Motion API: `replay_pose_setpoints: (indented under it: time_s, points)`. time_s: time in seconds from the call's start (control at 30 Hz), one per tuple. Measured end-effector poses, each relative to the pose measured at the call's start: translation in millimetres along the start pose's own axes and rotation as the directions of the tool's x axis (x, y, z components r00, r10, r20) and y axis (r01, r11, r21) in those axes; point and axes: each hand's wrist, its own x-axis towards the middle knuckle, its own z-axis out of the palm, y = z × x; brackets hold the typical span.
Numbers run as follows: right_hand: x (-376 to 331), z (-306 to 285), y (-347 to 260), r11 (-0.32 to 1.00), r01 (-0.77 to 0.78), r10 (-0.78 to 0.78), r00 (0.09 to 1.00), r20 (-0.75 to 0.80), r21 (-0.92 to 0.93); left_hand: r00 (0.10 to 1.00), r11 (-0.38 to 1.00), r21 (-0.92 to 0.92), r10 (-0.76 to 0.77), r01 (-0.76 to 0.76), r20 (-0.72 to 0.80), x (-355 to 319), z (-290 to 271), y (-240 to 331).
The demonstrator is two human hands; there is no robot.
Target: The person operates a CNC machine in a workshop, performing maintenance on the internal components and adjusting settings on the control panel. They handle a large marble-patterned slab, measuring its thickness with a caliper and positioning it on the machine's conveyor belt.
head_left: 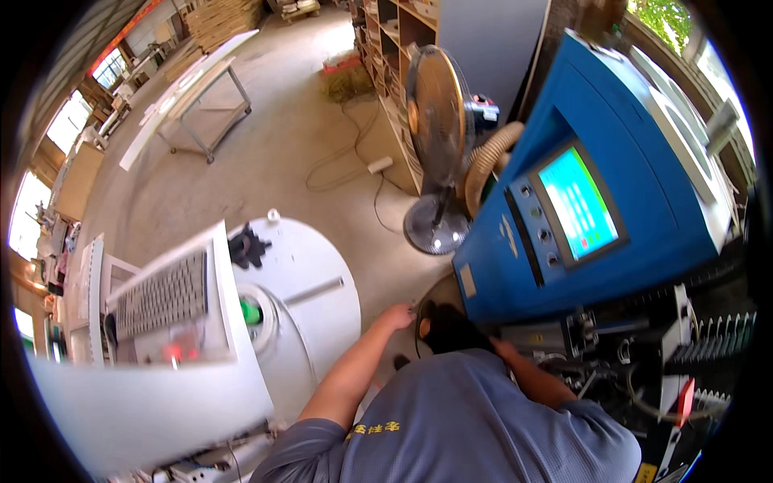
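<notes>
My left hand (397, 316) reaches forward and low beside the round white table (334, 241), its fingers drawn together. A small dark bit shows at its fingertips, too small to name, next to a thin dark curved line. Close to my waist, my right hand (504, 351) is beside black cloth-like trousers (455, 330); its fingers are hidden. The blue machine cabinet (507, 274) stands just ahead of the right hand, with a lit screen (576, 203) and several round buttons. Black gloves (249, 246) and a metal bar (315, 291) lie on the white table.
A keyboard (165, 295) sits on a white console at the left. Beyond the table stand a pedestal fan (436, 217) and a ribbed hose (489, 165). A power strip (379, 165) with loose cable lies on the floor. Machine parts (588, 338) crowd the right side.
</notes>
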Motion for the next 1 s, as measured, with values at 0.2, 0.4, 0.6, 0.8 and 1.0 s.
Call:
replay_pose_setpoints:
  time_s: [0.2,0.4,0.6,0.8,1.0]
  points:
    - [81,-17,2,0.971,-0.238,0.236,0.965,0.118,0.006,0.993,0.981,0.174,0.095,-0.082,-0.066,119,-123,-33]
    - [254,-83,-135,0.996,-0.013,0.027,0.986,0.165,-0.089,0.983,0.958,0.284,-0.079,0.030,0.163,195,-188,-148]
    - [400,-163,-350,0.965,0.249,-0.239,0.965,0.110,-0.087,0.916,0.831,-0.388,-0.371,0.400,0.151,226,-245,-203]
    - [478,-180,-500,0.944,0.318,-0.305,0.943,0.133,-0.092,0.937,0.967,-0.153,-0.148,0.204,0.316,284,-285,-296]
    - [556,-181,-570,0.955,0.225,-0.181,0.958,0.223,-0.191,0.941,0.884,0.342,0.253,-0.319,0.225,352,-436,-344]
